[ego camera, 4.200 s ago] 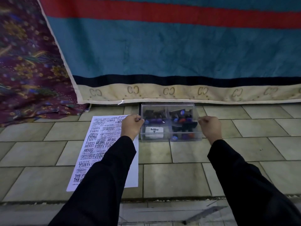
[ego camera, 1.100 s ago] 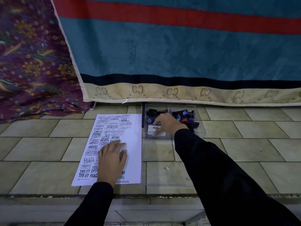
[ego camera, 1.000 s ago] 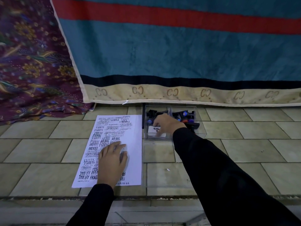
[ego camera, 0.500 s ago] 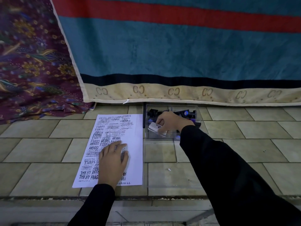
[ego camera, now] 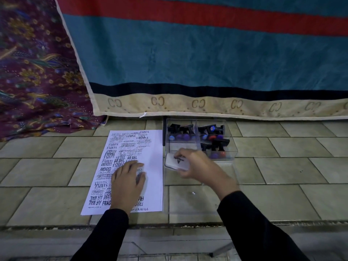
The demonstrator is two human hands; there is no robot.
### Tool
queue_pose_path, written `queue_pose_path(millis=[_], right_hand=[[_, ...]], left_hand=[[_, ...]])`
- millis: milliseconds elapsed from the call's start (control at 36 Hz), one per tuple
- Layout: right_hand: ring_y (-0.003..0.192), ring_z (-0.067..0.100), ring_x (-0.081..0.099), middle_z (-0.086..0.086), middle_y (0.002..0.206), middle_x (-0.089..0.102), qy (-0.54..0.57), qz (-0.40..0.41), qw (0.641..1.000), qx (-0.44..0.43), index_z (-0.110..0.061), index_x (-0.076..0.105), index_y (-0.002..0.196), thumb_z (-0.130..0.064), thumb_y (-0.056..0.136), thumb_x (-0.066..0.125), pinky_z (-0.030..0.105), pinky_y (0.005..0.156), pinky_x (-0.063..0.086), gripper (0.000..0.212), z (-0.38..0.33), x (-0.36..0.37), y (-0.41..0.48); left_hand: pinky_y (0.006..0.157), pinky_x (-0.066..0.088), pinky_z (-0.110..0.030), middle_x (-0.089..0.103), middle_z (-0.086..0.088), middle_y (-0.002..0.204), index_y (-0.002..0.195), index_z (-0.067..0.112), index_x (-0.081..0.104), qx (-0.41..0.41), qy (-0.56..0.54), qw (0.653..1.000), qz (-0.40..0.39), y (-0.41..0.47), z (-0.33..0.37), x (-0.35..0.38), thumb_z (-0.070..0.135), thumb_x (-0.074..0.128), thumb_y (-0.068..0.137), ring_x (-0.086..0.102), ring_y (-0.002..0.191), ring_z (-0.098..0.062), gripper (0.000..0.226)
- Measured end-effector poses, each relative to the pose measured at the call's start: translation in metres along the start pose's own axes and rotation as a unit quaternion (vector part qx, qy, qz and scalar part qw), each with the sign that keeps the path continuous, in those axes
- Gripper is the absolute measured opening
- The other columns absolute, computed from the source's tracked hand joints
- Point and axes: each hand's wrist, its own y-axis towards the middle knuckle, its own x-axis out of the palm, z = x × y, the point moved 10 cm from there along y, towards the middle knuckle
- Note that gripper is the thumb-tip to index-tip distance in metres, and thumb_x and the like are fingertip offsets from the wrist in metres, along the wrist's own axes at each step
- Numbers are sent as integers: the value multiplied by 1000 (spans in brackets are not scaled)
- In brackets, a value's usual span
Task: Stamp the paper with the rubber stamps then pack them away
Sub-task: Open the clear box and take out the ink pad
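Fingers [ego camera: 183, 153] of the right hand [ego camera: 199, 166] are curling round a flat white ink pad case [ego camera: 176, 162] with a black logo, holding it at the near left corner of the clear plastic box [ego camera: 232, 153], long axis running roughly left to right. The white sheet of paper [ego camera: 152, 166], crowded with black stamp marks, is lying just left of the pad on the tiled floor [ego camera: 47, 172], where the left hand [ego camera: 128, 183] is pressing flat, fingers straight and close together. Black-handled rubber stamps [ego camera: 207, 129] are sitting behind in the box. Its transparent lid [ego camera: 197, 202] is lying open in front, possibly crowding a set-down spot.
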Motion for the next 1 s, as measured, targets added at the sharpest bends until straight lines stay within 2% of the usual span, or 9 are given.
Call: queue_pose_path(millis=[111, 194, 333, 472, 556, 694, 778, 889, 1000], right_hand=[[112, 17, 56, 3, 124, 60, -50, -33, 998, -3, -16, 54, 122, -21, 80, 69, 27, 91, 46, 46, 7, 22, -8], [120, 18, 48, 4, 129, 56, -75, -34, 996, -20, -14, 52, 125, -17, 82, 66, 20, 94, 35, 45, 6, 28, -10], [124, 18, 42, 3, 133, 51, -101, -43, 994, -28, -14, 50, 126, -17, 84, 62, 25, 100, 36, 44, 4, 33, -10], [122, 18, 44, 3, 132, 52, -111, -37, 992, -36, -14, 51, 124, -20, 84, 62, 27, 100, 37, 42, 2, 32, -11], [125, 16, 41, 1, 133, 49, -111, -20, 993, -44, -15, 54, 124, -22, 85, 62, 24, 103, 35, 40, 2, 30, -13], [114, 12, 45, -2, 118, 50, -82, 7, 996, -39, -16, 58, 123, -22, 85, 62, 22, 95, 41, 38, 2, 23, -13], [109, 12, 48, -1, 114, 55, -67, 19, 997, -38, -15, 58, 121, -22, 87, 59, 22, 91, 41, 35, 0, 16, -11], [98, 16, 53, 1, 102, 60, -58, 49, 997, -23, -17, 53, 106, -23, 90, 55, 33, 83, 47, 17, -1, 2, -6], [102, 18, 50, 2, 103, 60, -94, 89, 990, -46, -14, 60, 103, -21, 92, 53, 32, 88, 44, 14, -8, -10, 2]], left_hand=[[101, 37, -41, 55, 1, 130, 122, 19, 61, 17, 42, 999, -16, 3, 7, -1, 27, 56, 94, 51, 117, -23, 30], [102, 40, -43, 56, -6, 129, 126, 16, 60, 41, 89, 995, -26, 4, 15, 0, 24, 54, 95, 52, 114, -26, 32], [101, 40, -42, 54, -6, 129, 126, 16, 58, 39, 108, 993, -25, 3, 17, 1, 26, 51, 96, 50, 115, -26, 32], [108, 31, -41, 47, -2, 136, 131, 17, 53, 34, 80, 995, -42, 0, 11, 4, 34, 50, 97, 41, 124, -22, 38], [109, 27, -40, 44, 0, 138, 134, 19, 50, 35, 75, 995, -59, 1, 10, 5, 39, 50, 95, 38, 127, -20, 44], [107, 28, -40, 45, 2, 136, 132, 23, 52, 12, 67, 995, -70, 7, 11, 1, 44, 52, 91, 39, 127, -18, 46], [109, 26, -43, 46, -2, 138, 126, 21, 58, 6, 57, 997, -51, 9, 18, -3, 45, 58, 88, 38, 130, -22, 45], [113, 22, -43, 45, 0, 141, 124, 24, 60, 46, 33, 998, -32, 9, 37, -2, 48, 61, 87, 35, 135, -21, 44], [117, 19, -43, 46, 3, 142, 126, 25, 59, 59, 15, 997, -44, 9, 45, 8, 46, 57, 91, 35, 136, -18, 40]])
